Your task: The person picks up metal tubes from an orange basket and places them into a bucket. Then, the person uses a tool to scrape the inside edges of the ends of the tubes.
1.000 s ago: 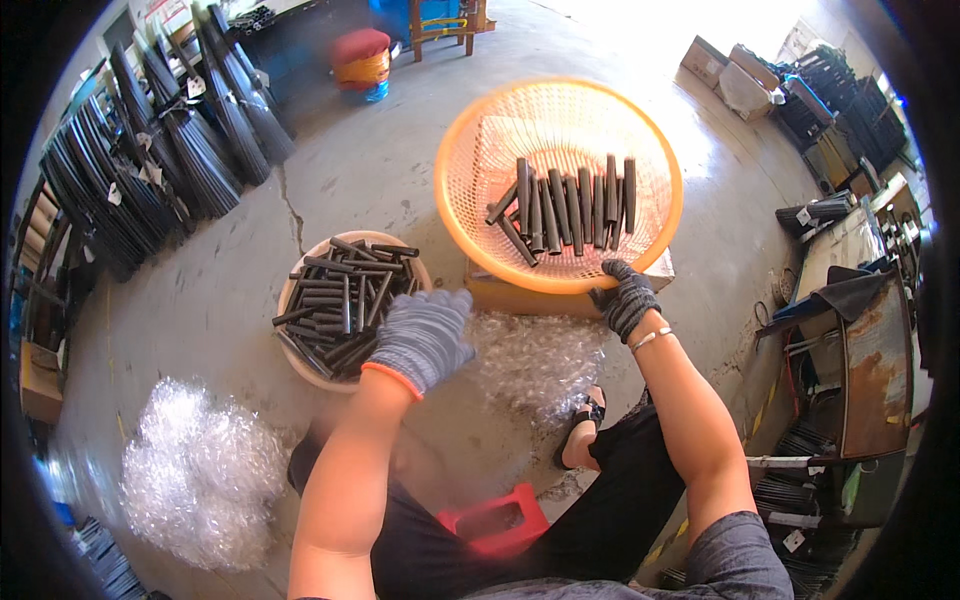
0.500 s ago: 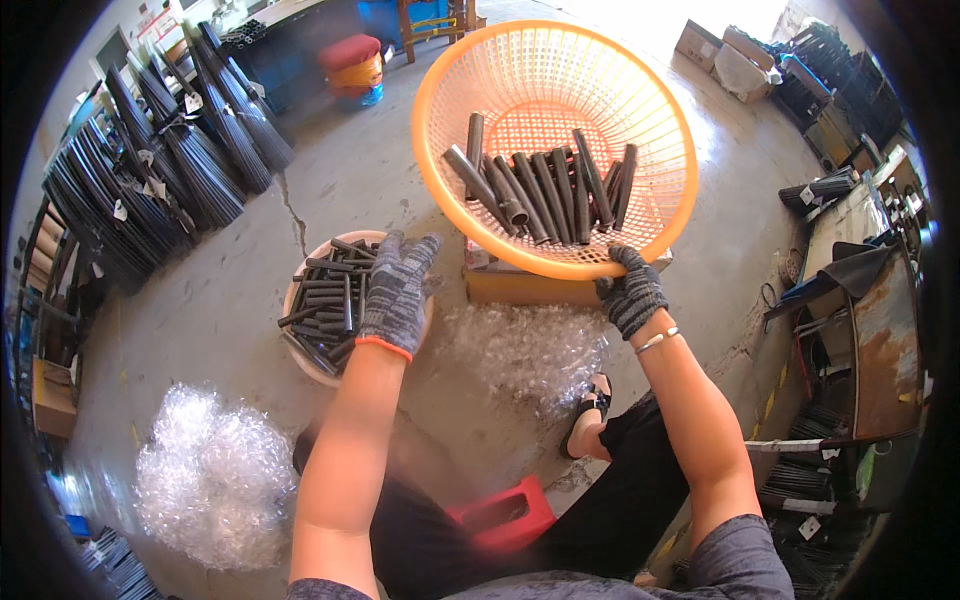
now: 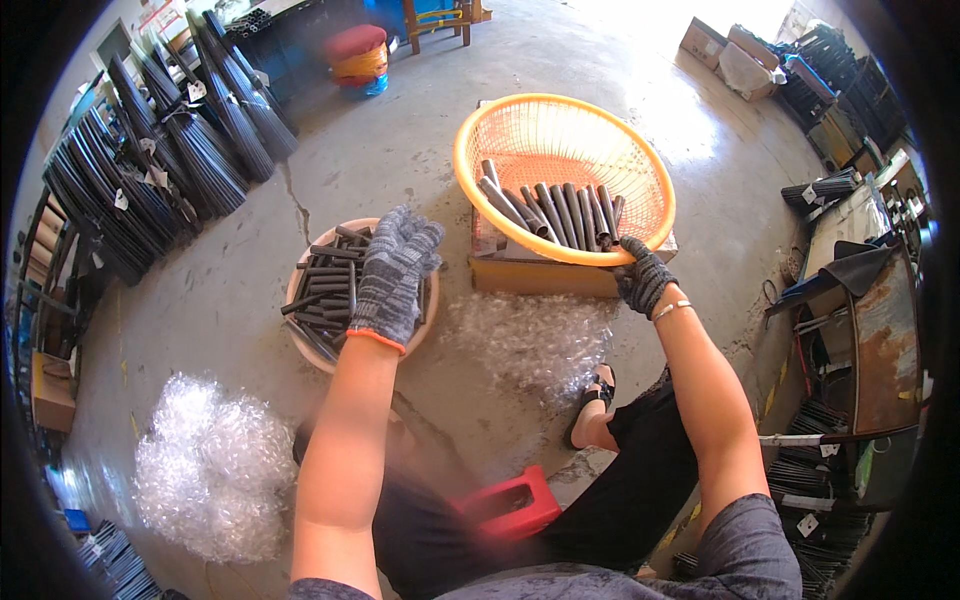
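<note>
My right hand [image 3: 645, 275], in a grey knitted glove, grips the near rim of an orange plastic basket [image 3: 660, 180]. Short dark tubes [image 3: 568, 212] lie side by side along the basket's near wall. Under the basket is a cardboard box [image 3: 545, 279]; whether the basket rests fully on it I cannot tell. To the left, my gloved left hand [image 3: 395, 265] hovers over the right side of a pale pink basin [image 3: 432, 300], fingers stretched out and nothing seen in them. Many short dark tubes [image 3: 325, 290] fill that basin, partly hidden by my hand.
Clear plastic scraps lie in a big heap [image 3: 215, 470] at the left and a flatter pile [image 3: 535, 335] before the box. A red stool [image 3: 535, 505] is between my legs. Bundles of long dark tubes [image 3: 190, 150] lean far left; a rusty metal panel [image 3: 885, 335] stands right.
The orange basket has come down and slightly right, lower over the box, with my right hand still on its rim. My left hand stays over the basin, nearly unmoved.
</note>
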Demonstrator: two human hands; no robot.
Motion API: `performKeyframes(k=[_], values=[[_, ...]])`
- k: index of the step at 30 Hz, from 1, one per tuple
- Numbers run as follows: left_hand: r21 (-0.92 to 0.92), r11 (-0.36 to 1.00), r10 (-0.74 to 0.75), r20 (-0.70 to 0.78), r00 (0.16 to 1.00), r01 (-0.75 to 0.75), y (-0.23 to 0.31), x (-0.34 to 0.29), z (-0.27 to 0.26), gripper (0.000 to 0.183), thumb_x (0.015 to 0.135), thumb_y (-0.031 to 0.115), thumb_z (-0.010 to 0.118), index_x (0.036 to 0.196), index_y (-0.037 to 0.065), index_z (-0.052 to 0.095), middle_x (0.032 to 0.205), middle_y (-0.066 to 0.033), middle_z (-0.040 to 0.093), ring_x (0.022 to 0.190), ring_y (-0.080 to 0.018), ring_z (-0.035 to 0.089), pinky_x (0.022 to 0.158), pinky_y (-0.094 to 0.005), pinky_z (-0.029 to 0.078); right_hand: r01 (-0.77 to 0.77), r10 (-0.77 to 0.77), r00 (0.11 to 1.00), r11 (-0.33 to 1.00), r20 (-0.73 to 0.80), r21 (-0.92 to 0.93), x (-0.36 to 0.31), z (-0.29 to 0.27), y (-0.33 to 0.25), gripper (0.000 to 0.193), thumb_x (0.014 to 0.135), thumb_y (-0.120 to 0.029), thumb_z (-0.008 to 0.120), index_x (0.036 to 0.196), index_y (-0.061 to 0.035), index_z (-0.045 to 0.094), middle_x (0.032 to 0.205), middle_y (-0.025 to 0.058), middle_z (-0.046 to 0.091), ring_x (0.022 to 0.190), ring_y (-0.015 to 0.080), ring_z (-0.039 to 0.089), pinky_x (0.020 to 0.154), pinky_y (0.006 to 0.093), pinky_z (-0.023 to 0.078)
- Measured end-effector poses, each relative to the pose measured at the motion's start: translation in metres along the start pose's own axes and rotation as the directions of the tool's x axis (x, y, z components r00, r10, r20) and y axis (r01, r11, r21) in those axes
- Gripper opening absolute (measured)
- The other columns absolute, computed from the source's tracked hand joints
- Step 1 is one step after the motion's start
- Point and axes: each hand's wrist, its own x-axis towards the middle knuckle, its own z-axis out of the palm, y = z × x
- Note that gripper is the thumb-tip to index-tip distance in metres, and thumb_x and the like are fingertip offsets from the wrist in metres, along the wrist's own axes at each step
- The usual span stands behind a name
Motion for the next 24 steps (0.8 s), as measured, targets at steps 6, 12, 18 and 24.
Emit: performKeyframes(k=[6, 12, 18, 24], values=[[0.066, 0.997, 0.033, 0.048, 0.998, -0.036, 0.001, 0.001, -0.004, 0.041, 0.096, 0.013, 0.044, 0.134, 0.001, 0.036, 0.127, -0.0123, 0.051, 0.112, -0.0212, 0.055, 0.091, -0.0305, 0.047, 0.379, -0.6, 0.76, 0.722, -0.25, -0.579, 0.013, -0.027, -0.024, 0.066, 0.07, -0.039, 0.079, 0.114, 0.0029, 0.053, 0.088, 0.0157, 0.062, 0.076, 0.0228, 0.06, 0.069, 0.0316, 0.051], [0.086, 0.995, 0.048, 0.004, 0.999, -0.048, 0.013, -0.009, 0.001, 0.047, 0.091, 0.009, 0.055, 0.134, 0.0, 0.037, 0.125, -0.0101, 0.052, 0.107, -0.0156, 0.056, 0.088, -0.0261, 0.048, 0.755, -0.871, 0.458, 0.274, 0.18, -0.596, 0.005, -0.013, -0.026, 0.055, 0.075, -0.017, 0.077, 0.121, 0.0007, 0.051, 0.109, 0.0121, 0.06, 0.102, 0.0229, 0.056, 0.091, 0.0328, 0.044], [0.15, 0.982, 0.116, 0.009, 0.993, -0.116, 0.014, -0.005, -0.001, 0.052, 0.088, 0.01, 0.06, 0.133, -0.003, 0.038, 0.123, -0.0123, 0.053, 0.107, -0.018, 0.056, 0.089, -0.0273, 0.048, 0.772, -0.618, 0.418, -0.146, 0.666, -0.619, 0.004, 0.056, -0.005, 0.041, 0.078, -0.02, 0.068, 0.115, -0.0053, 0.056, 0.113, 0.0152, 0.06, 0.108, 0.0326, 0.054, 0.1, 0.0408, 0.038], [0.08, 0.993, 0.086, 0.045, 0.995, -0.089, 0.022, -0.006, -0.003, 0.065, 0.082, 0.014, 0.069, 0.132, -0.008, 0.035, 0.127, -0.0206, 0.049, 0.116, -0.0237, 0.05, 0.097, -0.0327, 0.042, 0.237, -0.313, 0.807, -0.605, 0.501, -0.76, 0.029, 0.141, 0.012, 0.046, 0.087, -0.048, 0.045, 0.12, -0.0191, 0.057, 0.125, 0.0126, 0.056, 0.121, 0.0303, 0.046, 0.107, 0.0416, 0.027]])
